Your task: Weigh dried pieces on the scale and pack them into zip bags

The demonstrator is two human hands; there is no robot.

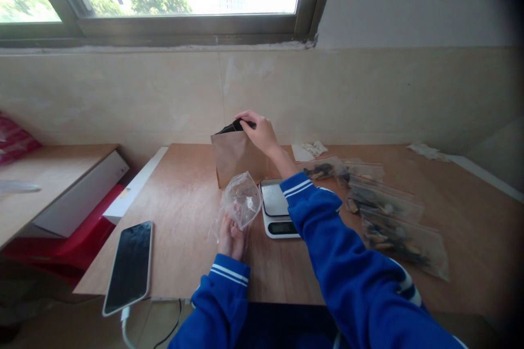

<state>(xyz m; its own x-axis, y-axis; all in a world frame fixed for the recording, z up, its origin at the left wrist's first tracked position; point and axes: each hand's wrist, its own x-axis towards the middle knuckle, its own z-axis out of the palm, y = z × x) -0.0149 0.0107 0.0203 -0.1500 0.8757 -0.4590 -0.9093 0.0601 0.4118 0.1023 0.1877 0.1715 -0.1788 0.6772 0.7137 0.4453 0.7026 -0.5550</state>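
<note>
My left hand (230, 237) holds a clear, empty plastic bag (242, 198) upright above the wooden table (184, 212). My right hand (258, 131) reaches forward to the open top of a brown paper bag (235, 158) standing at the back of the table; its fingers pinch a small dark piece at the bag's black-lined mouth. A small white digital scale (276, 208) sits between the two hands, under my right forearm in its blue sleeve.
Several filled clear zip bags (388, 218) lie in a row on the right of the table. A phone (130, 266) on a charging cable lies at the front left. Crumpled paper (313, 148) sits by the wall. A lower desk (49, 185) stands left.
</note>
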